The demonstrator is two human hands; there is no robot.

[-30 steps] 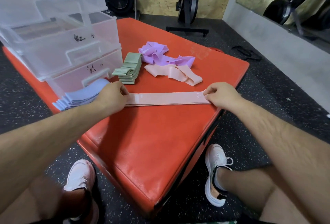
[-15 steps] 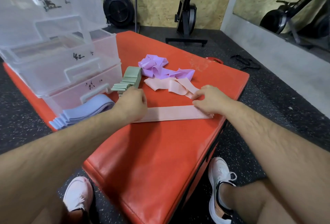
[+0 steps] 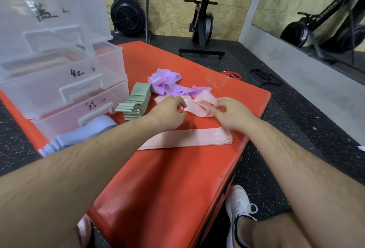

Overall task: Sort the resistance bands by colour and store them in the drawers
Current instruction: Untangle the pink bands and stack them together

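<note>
Looking down from my head: my left hand and right hand both pinch a loose, crumpled pink band, fingers curled on its two ends. Just in front of my wrists a flat stack of pink bands lies on the red mat. Beyond my hands is a tangle of purple bands. To the left sits a folded green stack, and a blue stack lies against the clear plastic drawers, whose middle drawer stands pulled out.
</note>
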